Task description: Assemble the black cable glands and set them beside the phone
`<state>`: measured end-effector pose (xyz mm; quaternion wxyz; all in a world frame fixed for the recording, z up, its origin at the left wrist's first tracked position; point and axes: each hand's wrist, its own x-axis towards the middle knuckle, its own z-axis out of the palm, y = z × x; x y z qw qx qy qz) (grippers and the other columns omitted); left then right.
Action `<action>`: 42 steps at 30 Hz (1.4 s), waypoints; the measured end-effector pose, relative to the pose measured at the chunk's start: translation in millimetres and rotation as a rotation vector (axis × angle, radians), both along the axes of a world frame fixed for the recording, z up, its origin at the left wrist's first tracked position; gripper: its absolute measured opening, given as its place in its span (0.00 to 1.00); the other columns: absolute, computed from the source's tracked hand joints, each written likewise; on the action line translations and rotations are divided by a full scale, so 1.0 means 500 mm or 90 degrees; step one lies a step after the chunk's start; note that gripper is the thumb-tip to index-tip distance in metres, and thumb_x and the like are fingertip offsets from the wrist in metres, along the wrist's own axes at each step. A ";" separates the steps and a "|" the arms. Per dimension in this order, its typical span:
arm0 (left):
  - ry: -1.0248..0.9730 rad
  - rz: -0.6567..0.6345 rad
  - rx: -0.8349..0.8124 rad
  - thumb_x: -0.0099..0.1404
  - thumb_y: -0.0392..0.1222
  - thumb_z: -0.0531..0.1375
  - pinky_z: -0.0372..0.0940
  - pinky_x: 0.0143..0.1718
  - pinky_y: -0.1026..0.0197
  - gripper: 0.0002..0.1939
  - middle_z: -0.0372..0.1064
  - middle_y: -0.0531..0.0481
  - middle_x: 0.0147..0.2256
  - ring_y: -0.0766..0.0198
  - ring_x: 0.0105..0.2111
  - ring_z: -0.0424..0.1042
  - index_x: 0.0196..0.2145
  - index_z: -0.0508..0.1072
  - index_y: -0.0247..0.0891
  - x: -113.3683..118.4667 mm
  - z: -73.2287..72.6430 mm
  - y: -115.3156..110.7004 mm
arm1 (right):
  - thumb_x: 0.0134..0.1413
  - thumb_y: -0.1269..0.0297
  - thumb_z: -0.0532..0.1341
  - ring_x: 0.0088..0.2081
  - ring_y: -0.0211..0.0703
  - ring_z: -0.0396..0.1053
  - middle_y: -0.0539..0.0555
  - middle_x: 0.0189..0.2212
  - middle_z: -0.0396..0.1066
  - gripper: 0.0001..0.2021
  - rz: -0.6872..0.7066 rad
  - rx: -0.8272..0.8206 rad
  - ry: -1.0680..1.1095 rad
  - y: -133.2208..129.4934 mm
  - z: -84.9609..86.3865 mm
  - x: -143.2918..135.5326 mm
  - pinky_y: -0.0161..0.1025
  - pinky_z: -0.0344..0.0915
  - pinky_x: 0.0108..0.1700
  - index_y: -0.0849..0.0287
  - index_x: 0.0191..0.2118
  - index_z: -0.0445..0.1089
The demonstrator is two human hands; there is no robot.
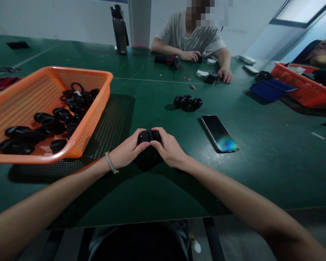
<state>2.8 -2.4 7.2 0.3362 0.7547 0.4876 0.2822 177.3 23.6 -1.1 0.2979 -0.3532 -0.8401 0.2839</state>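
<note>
My left hand [129, 148] and my right hand [170, 148] meet near the middle of the green table [154, 188]. Between them they hold a black part [144, 136], fingers wrapped behind it and thumbs in front. The left hand grips its left end and the right hand its right end; a narrow gap or groove shows in its middle. Beyond the hands, several black round fittings [187, 102] stand in a small group. To the left, an orange basket [108, 81] holds several black fittings [53, 124].
A phone [219, 133] lies right of my hands. Across the table a person [191, 36] rests both arms near a power drill [167, 61]. A black bottle [120, 30] stands at the back. At the right are a blue tray [271, 88] and another orange basket [296, 88].
</note>
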 end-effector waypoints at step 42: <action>0.055 -0.016 0.014 0.62 0.45 0.50 0.63 0.41 0.55 0.18 0.65 0.42 0.41 0.56 0.38 0.68 0.47 0.58 0.33 -0.005 0.000 0.002 | 0.55 0.61 0.54 0.40 0.46 0.68 0.58 0.41 0.69 0.13 -0.003 -0.003 0.041 -0.005 -0.003 0.002 0.45 0.64 0.41 0.59 0.46 0.59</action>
